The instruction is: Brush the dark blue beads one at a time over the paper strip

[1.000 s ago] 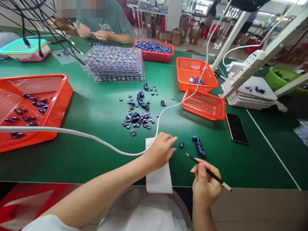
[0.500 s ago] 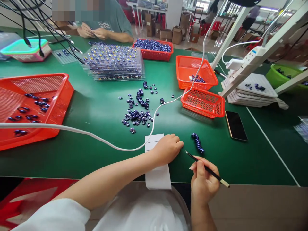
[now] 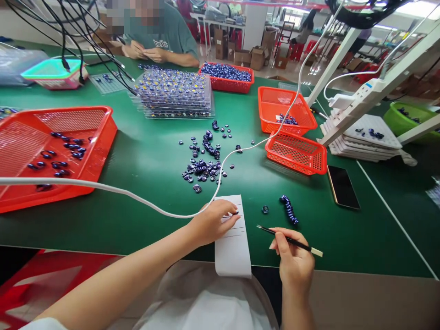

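My left hand [image 3: 211,221] rests on a white paper strip [image 3: 233,243] at the table's near edge, fingertips pinched on a small dark piece against the paper. My right hand [image 3: 292,259] grips a thin black brush [image 3: 290,240] whose tip points left. A single blue bead [image 3: 265,209] lies between the hands, apart from both. A short string of blue beads [image 3: 289,210] lies just right of it. A loose heap of blue beads [image 3: 204,160] is scattered farther out on the green table [image 3: 144,156].
A white cable [image 3: 103,190] crosses the table in front of me. Red baskets [image 3: 51,151] [image 3: 296,152] [image 3: 285,110] sit left and right, a phone [image 3: 343,187] at right. Stacked clear trays of beads [image 3: 173,94] stand at the back, where another person [image 3: 161,36] works. White trays [image 3: 367,137] lie under a slanted frame.
My left hand has pulled back leftward from beside the single bead onto the paper strip, leaving that bead uncovered. The right hand still holds the brush, nearly in place.
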Motion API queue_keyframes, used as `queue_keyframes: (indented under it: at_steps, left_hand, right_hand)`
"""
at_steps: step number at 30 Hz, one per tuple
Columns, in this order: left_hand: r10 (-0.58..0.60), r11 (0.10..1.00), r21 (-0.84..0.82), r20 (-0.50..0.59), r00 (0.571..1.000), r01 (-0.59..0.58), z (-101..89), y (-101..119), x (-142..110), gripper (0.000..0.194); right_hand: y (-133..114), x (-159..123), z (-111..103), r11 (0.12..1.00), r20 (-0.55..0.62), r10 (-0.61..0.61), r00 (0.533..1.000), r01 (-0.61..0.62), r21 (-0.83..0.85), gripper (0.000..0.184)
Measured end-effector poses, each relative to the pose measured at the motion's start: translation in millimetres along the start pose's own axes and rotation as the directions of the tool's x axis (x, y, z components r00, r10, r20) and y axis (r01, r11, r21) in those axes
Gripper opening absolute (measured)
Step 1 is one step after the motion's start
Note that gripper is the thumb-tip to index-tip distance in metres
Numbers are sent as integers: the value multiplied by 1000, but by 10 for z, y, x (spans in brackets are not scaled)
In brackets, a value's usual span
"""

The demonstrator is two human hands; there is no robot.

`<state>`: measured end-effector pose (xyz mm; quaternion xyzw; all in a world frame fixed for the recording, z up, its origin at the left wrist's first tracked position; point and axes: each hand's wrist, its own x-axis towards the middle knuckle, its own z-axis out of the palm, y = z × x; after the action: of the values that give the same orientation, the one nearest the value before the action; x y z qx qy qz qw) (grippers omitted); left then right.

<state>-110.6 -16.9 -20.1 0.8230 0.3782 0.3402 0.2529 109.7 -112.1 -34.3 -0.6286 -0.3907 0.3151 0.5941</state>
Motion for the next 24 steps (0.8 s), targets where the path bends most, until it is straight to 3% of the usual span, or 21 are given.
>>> queue_keyframes:
  at_steps: [2,4,13,19,24]
  left_hand:
    - [-21,999,-24,-1,1000,21,-22,-46,-81,5]
    - [-18,999,-42,13,1000,19,-8,-68,-129,5]
    - [123,987,-119,172,977,-103,55,-56,-101,11]
    - [-13,1000,4,223,975,13,141,22,-69,13]
    - [-43,999,38,228,973,35,181,52,-67,14]
  right_hand:
    - [-42,-13,35,993,144,38,989,-21,-113,23]
    - [-73,-17,79,982,215,55,975,-14,-190,25]
    - [-103,9,107,954,193,97,976,-36,-299,28]
    - [-120,24,124,950,190,74,979,-11,-312,25]
    - [-112,9,97,948,212,59,976,12,-319,21]
